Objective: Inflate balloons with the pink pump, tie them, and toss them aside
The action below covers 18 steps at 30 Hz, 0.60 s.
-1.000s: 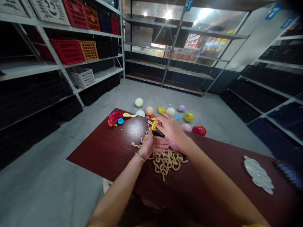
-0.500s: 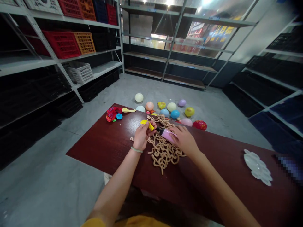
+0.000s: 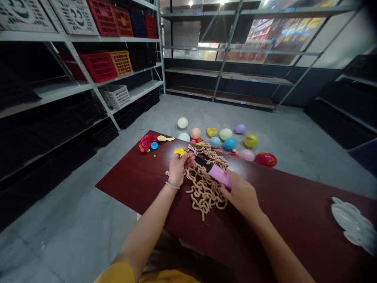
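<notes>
Pink hand pump with black nozzle, limp yellow balloon

Light falls from ceiling lamps at the top edge, which burn out to white spots. Behind the far racks, the translucent back wall glows with hazy glare. The grey floor is evenly and softly lit. The lower levels of the left shelving sink into near-black shadow. The desk carries a dull sheen and only faint, soft shadows.

The left hand, the right hand, the yellow balloon and the pink pump are sharp, without motion blur.

The wide lens bows and tilts the shelf uprights. The white plate at the right edge is stretched and smeared, and the top right corner darkens.
</notes>
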### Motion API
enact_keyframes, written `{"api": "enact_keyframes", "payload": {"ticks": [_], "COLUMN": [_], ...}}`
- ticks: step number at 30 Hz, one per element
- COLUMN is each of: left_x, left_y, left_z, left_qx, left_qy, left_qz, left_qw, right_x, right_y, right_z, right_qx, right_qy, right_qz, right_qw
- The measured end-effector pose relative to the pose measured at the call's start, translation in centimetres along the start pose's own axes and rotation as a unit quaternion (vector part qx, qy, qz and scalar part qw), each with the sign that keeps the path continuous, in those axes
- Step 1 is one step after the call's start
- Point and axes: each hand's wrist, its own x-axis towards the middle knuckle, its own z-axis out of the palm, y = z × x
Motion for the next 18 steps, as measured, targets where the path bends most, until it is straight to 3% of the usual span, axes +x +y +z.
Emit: {"api": "enact_keyframes", "payload": {"ticks": [5, 8, 18], "left_x": [0.7, 0.7, 0.5], "left_y": [1.0, 1.0, 0.7], "left_z": [-0.5, -0.6, -0.3], "left_qx": [-0.052, -0.057, -0.043], "left_qy": [0.055, 0.058, 0.056], "left_qz": [0.040, 0.038, 0.041], "left_qw": [0.996, 0.996, 0.997], "right_x": [-1.1, -1.1, -1.3], "right_y": [-0.2, -0.9, -1.7], "right_z": [-1.3, -1.1, -0.5], "right_qx": [0.041, 0.029, 0.037], "right_qy": [0.007, -0.005, -0.019], "right_qz": [-0.033, -0.058, -0.043], "right_qw": [0.999, 0.998, 0.998]}}
